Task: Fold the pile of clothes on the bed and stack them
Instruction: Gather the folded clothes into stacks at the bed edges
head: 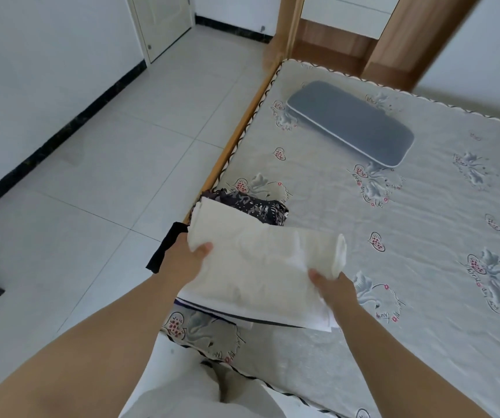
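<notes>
A folded white garment (260, 267) is pinched at its two near corners, thumbs on top, by the left hand (182, 260) and the right hand (333, 289). Directly under the hands, folded white pieces (318, 322) are seen stacked on the bed (423, 236). Beyond the left hand, a dark patterned garment (254, 206) is left crumpled, and a black piece (167, 242) is hanging off the edge. The task is judged partly done. No containers are seen.

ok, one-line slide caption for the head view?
Both hands, left and right, hold a folded white garment over the bed.
</notes>
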